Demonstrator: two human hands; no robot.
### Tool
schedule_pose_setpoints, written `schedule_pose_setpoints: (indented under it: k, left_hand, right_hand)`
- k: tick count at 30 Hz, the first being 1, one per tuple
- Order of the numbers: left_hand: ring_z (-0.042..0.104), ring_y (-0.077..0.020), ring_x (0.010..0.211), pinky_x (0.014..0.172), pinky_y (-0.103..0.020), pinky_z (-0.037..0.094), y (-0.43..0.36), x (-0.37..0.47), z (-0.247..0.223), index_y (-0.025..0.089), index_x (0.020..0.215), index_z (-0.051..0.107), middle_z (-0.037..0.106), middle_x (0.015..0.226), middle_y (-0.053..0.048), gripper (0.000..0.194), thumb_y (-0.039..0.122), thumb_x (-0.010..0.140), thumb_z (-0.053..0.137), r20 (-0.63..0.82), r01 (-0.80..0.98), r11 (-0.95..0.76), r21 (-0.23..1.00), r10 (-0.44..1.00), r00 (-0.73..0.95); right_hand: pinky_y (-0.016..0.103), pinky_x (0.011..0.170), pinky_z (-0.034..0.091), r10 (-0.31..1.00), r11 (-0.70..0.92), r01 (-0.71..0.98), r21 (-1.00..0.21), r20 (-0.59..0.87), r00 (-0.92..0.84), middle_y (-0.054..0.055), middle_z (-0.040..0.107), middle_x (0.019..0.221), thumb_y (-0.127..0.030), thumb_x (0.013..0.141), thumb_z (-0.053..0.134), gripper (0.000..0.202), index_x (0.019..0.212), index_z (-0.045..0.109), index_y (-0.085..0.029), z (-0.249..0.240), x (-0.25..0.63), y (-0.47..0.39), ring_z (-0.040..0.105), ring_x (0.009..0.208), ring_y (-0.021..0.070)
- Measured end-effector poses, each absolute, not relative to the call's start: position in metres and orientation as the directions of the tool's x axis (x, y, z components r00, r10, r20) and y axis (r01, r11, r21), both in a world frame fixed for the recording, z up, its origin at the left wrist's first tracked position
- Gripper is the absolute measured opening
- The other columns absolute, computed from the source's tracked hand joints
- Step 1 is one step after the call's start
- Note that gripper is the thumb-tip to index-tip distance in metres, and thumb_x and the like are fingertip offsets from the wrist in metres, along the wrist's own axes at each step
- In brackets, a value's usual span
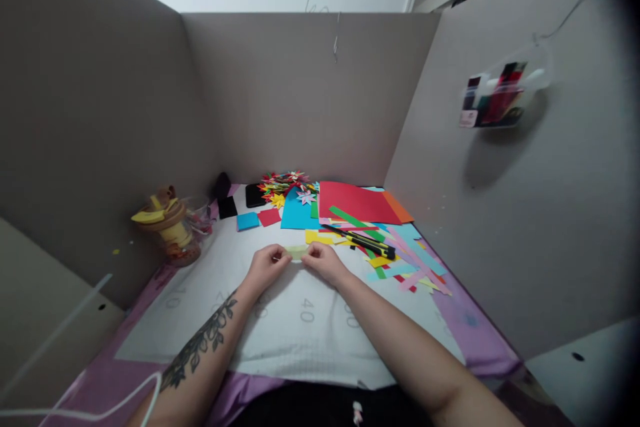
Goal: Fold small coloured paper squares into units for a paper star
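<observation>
A small pale yellow-green piece of paper (pixel 297 253) stretches between my two hands, above the white sheet. Its left end is pinched in the fingers of my left hand (pixel 269 267). The fingers of my right hand (pixel 324 263) pinch the right end. Just right of my right hand lies a black and yellow cutter (pixel 370 244) on coloured paper strips (pixel 417 260). Yellow paper (pixel 319 237) lies right behind my hands. The fingertips partly hide the ends of the held piece.
A red sheet (pixel 357 203), a blue sheet (pixel 299 212) and folded paper stars (pixel 278 200) lie at the back. Blue squares (pixel 247 221) and a black phone (pixel 255 195) are back left. A yellow and brown holder (pixel 173 230) stands left. Grey partitions (pixel 310 100) surround the table.
</observation>
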State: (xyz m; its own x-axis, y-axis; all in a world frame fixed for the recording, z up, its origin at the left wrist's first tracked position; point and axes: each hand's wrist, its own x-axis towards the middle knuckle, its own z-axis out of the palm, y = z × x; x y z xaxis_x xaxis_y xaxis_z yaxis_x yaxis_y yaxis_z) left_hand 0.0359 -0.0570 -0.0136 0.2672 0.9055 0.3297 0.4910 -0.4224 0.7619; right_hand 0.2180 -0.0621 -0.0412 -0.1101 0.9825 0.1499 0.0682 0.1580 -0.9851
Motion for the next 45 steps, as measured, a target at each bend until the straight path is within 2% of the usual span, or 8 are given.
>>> schedule_pose_setpoints:
  k: [14,25,32,35,39,45]
  left_hand:
    - [0.053,-0.0126,0.062,0.059,-0.022,0.041,-0.057,0.033,-0.016,0.016,0.069,0.06,0.06,0.066,0.0,0.017,0.031,0.075,0.053,0.326,0.504,-0.435,0.746,0.899,0.292]
    - [0.054,-0.0138,0.064,0.059,-0.023,0.043,-0.058,0.036,-0.019,0.016,0.069,0.062,0.063,0.067,-0.001,0.021,0.035,0.072,0.056,0.282,0.436,-0.383,0.815,0.918,0.28]
    - [0.055,-0.014,0.066,0.059,-0.022,0.042,-0.062,0.038,-0.018,0.014,0.075,0.064,0.064,0.071,-0.002,0.023,0.036,0.072,0.058,0.262,0.372,-0.4,0.838,0.892,0.369]
    - [0.055,-0.0148,0.067,0.06,-0.023,0.042,-0.062,0.038,-0.018,0.014,0.072,0.065,0.064,0.071,-0.003,0.023,0.036,0.073,0.058,0.276,0.398,-0.432,0.809,0.877,0.393]
    - [0.053,-0.0147,0.064,0.058,-0.023,0.04,-0.063,0.038,-0.018,0.014,0.064,0.064,0.063,0.067,-0.003,0.026,0.036,0.074,0.055,0.285,0.435,-0.444,0.783,0.878,0.384]
    - [0.053,-0.0153,0.065,0.058,-0.023,0.039,-0.068,0.037,-0.017,0.017,0.071,0.065,0.061,0.07,-0.002,0.02,0.033,0.075,0.054,0.285,0.48,-0.491,0.727,0.852,0.44]
  right_hand:
    - [0.02,0.048,0.032,0.981,0.106,0.033,-0.994,0.099,-0.164,-0.005,0.053,0.055,-0.03,0.067,0.061,0.017,0.064,0.05,-0.017,-0.038,0.22,-0.065,0.043,0.049,0.008]
    - [0.022,0.053,0.039,0.984,0.136,-0.022,-0.99,0.138,-0.117,-0.005,0.055,0.055,-0.035,0.066,0.064,0.024,0.063,0.047,-0.018,-0.048,0.232,-0.061,0.049,0.051,0.0097]
    - [0.02,0.051,0.034,0.972,0.194,0.056,-0.979,0.185,-0.143,-0.005,0.052,0.056,-0.032,0.068,0.062,0.02,0.063,0.05,-0.017,-0.044,0.23,-0.065,0.044,0.051,0.0084]
    - [0.02,0.051,0.033,0.962,0.245,0.145,-0.959,0.223,-0.158,-0.005,0.05,0.057,-0.029,0.068,0.061,0.016,0.062,0.051,-0.017,-0.042,0.226,-0.067,0.042,0.053,0.0082]
    - [0.02,0.052,0.033,0.952,0.268,0.164,-0.949,0.235,-0.196,-0.005,0.05,0.059,-0.025,0.065,0.062,0.012,0.067,0.054,-0.017,-0.04,0.222,-0.067,0.042,0.054,0.0083]
    - [0.02,0.054,0.035,0.941,0.285,0.212,-0.935,0.232,-0.246,-0.004,0.051,0.062,-0.024,0.068,0.06,0.009,0.067,0.056,-0.017,-0.041,0.219,-0.062,0.044,0.057,0.0092]
